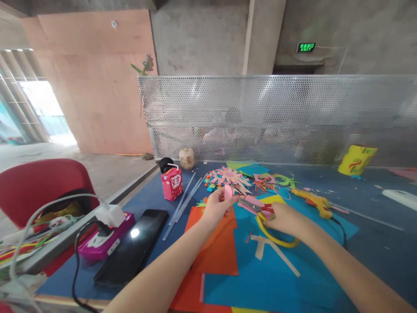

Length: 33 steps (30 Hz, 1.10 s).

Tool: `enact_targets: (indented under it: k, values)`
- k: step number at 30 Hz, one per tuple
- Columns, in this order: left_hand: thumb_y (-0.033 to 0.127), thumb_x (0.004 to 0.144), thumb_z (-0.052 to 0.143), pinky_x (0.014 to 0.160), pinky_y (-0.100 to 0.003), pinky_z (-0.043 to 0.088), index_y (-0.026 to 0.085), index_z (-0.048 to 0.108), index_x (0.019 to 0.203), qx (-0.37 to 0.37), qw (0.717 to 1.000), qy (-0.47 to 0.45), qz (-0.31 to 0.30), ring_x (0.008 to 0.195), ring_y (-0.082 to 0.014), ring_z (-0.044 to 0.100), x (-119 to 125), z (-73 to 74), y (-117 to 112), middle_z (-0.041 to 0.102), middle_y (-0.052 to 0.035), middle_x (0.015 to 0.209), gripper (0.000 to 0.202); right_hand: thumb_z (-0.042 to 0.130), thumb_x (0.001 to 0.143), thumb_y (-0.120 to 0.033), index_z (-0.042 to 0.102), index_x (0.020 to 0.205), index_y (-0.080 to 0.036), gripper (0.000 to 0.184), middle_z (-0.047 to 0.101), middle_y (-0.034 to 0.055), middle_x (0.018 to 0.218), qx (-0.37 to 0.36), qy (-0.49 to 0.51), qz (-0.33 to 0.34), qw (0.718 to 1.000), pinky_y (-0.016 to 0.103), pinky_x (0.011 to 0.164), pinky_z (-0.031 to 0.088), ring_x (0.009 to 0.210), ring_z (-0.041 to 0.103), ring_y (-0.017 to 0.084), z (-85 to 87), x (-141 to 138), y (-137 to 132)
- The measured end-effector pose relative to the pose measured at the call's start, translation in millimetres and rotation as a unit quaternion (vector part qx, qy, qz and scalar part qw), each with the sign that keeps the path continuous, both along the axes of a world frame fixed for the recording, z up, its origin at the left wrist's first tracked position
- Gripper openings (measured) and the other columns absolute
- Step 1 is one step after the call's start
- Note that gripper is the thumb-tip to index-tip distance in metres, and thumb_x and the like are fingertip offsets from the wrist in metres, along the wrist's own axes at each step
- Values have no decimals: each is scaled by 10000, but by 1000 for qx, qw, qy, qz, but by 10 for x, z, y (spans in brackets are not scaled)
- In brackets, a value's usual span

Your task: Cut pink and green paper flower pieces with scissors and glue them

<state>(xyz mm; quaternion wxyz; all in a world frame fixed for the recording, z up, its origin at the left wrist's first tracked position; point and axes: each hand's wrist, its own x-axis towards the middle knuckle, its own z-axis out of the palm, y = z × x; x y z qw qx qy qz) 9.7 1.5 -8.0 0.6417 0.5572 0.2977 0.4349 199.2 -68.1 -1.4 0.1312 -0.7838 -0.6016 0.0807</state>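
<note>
Pinched in my left hand (217, 203) is a small folded piece of pink paper (228, 191) with a rounded edge. My right hand (276, 217) grips a pair of scissors (252, 206) with red and yellow handles, its blades pointing left toward the pink paper. Whether the blades touch the paper I cannot tell. Another pink sheet (249, 203) lies behind the blades. Under my hands are blue paper (241, 282) and orange paper (215, 252), with pale paper strips (280, 252) on the blue. Layered paper flowers (228, 176) sit just beyond my left hand.
A yellow glue gun (312, 201) lies to the right, glue sticks (185, 202) to the left. A red drink carton (172, 184), a black phone (133, 245) and a purple power strip (106, 239) occupy the left side. Behind stands a perforated metal screen (260, 117).
</note>
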Motion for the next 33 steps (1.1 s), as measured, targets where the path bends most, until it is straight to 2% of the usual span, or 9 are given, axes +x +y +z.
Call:
enact_targets:
  k: [2,4,7,12,17,21,25,29,33]
  values:
    - [426,591,756,404,-182,273,159,527,726,12,1000,1,-9,405,-38,410,5,-16,-2,481,64,558,377,637,712,-349,564,690,-203,165,687,104,721,22,7,-6,1000,291,496,367,651,636,253,55,-50,-21]
    - [423,625,731,415,-180,287,159,530,705,22,1000,-2,-22,418,-41,411,14,-25,-9,482,62,545,342,562,786,-427,554,744,-208,223,691,110,773,61,25,3,998,305,541,395,711,642,256,119,-128,-32]
    - [417,644,723,456,-176,343,152,571,716,34,998,-4,-49,488,-63,462,28,-16,-35,517,40,561,314,441,864,-492,516,738,-225,305,673,73,760,123,57,55,989,302,606,408,723,625,219,212,-283,-19]
    - [387,604,771,489,-176,380,158,656,829,46,995,8,-94,620,-115,576,41,21,-105,622,-9,690,342,411,873,-389,466,593,-235,324,590,15,567,137,116,126,976,281,504,358,530,534,166,292,-412,48]
    - [459,626,742,534,-204,432,161,679,882,28,992,0,-122,708,-159,628,83,1,-160,675,-48,794,398,410,847,-327,472,590,-225,283,597,10,564,148,163,139,966,273,507,380,525,547,164,201,-271,72]
    - [540,647,679,567,-260,458,142,662,837,-9,992,-31,-123,714,-194,634,140,-32,-182,667,-66,752,441,446,787,-252,524,687,-211,134,628,26,652,167,190,137,958,288,561,417,603,586,185,117,-197,105]
    - [541,650,647,569,-281,437,118,630,752,-38,993,-50,-95,715,-215,623,152,-9,-167,643,-91,700,436,455,762,-243,498,693,-217,85,603,4,635,191,236,150,941,279,552,438,591,581,173,106,-190,149]
    - [492,653,667,492,-225,354,129,599,710,-60,995,-45,-61,590,-130,535,125,27,-160,568,-31,632,373,466,772,-257,511,719,-217,80,608,-14,647,209,282,186,917,266,576,468,600,584,152,76,-141,133]
    - [456,641,717,455,-187,285,135,563,639,-82,994,-30,-72,528,-75,432,115,25,-178,475,17,569,357,484,782,-286,525,739,-211,95,588,-17,661,210,322,194,903,253,550,460,569,559,130,12,-61,86]
